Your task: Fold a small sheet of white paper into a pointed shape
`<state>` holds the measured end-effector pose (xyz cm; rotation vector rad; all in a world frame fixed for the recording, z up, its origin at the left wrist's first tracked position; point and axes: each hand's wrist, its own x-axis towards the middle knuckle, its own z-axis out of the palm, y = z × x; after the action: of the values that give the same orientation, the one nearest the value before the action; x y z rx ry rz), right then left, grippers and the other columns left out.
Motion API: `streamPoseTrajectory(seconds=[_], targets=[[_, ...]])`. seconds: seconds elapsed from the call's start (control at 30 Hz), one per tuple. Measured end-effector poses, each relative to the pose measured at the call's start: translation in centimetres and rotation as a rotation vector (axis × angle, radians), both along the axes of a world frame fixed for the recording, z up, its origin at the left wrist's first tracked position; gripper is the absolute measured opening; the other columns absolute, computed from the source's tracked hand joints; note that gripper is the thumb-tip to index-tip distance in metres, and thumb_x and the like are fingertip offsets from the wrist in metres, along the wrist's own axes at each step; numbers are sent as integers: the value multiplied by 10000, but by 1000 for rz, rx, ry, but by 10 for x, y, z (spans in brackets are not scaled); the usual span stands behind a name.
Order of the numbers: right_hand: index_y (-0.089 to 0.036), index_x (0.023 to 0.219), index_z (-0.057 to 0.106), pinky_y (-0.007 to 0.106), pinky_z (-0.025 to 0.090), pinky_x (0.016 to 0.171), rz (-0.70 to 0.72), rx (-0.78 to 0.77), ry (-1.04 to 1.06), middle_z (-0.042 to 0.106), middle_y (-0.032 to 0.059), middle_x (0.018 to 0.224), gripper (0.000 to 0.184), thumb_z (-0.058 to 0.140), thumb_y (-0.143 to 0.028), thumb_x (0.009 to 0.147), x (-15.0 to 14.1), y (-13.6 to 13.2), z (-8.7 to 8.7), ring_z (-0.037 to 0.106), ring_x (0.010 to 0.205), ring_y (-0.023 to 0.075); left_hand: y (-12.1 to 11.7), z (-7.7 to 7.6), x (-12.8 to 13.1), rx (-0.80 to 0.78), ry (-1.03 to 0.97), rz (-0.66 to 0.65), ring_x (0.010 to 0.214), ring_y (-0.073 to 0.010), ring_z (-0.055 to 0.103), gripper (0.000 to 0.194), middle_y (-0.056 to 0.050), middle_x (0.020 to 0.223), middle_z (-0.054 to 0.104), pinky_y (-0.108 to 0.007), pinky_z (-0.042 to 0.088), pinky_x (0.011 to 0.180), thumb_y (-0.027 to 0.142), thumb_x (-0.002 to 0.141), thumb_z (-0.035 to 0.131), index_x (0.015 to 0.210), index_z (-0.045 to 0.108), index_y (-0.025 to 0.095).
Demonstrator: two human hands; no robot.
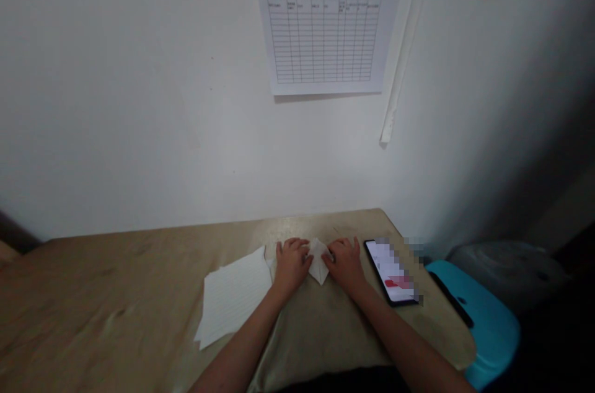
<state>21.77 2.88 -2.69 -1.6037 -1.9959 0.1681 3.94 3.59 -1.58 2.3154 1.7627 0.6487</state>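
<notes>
In the head view, the folded paper point(318, 269) lies on the table point(139, 294) between the left hand point(292, 264) and the right hand point(348, 264), a point of it towards the person. Both thumbs reach its side edges, and the fingers are bent and a little spread around its upper part. Whether either hand pinches it or only presses on it, I cannot tell. The step in hand looks like shaping or flattening a fold; the next move calls for matched edges, light fingertips and even pressure along the crease.

The loose sheets point(237, 297) lie beside the left forearm, and the phone point(388, 272) lies near the right hand, its screen lit.

The thumbs cover the paper's side edges, its layers are too small to count, and its underside is hidden. Blocky blurring masks part of the phone, and the forearms are cut off at the bottom
</notes>
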Motion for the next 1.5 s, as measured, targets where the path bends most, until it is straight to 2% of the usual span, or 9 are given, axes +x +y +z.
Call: streamPoseTrajectory(seconds=[0.2,0.57,0.93,1.23,1.5], targets=[[-230,884,703,588,75,1160,-16,-27,-22,739,58,1007,135,583,-277,925,-3,3,1,556,1119,257,-1,-2,4,17,26,44,1316,-330,451,176,-52,1360,637,-687,105,1170,304,896,612,980,760,259],[-248,914,715,596,75,1155,-64,-32,-38,739,65,1015,128,588,-259,915,-12,1,5,551,1132,276,-2,0,11,30,31,136,1292,-343,467,179,-63,1341,647,-686,178,1152,357,867,645,798,751,231],[-250,916,702,594,106,1139,-67,-10,-35,719,71,1027,122,602,-320,924,-11,5,-5,548,1115,279,2,-8,9,-15,-2,160,1301,-338,465,201,-70,1381,617,-683,224,1121,430,865,662,854,704,234],[-264,987,712,580,125,1133,-95,-23,-37,719,74,1072,139,608,-258,895,-11,1,1,530,1137,293,2,-1,10,-110,-9,166,1348,-331,427,206,-62,1419,570,-701,178,1136,335,857,640,1053,674,278],[-254,1085,690,563,109,1139,-102,-47,-62,696,92,1162,247,571,-207,874,-11,0,0,502,1179,298,2,-2,12,-130,27,170,1383,-336,395,436,-80,1471,529,-707,147,1161,281,827,574,1259,636,275]])
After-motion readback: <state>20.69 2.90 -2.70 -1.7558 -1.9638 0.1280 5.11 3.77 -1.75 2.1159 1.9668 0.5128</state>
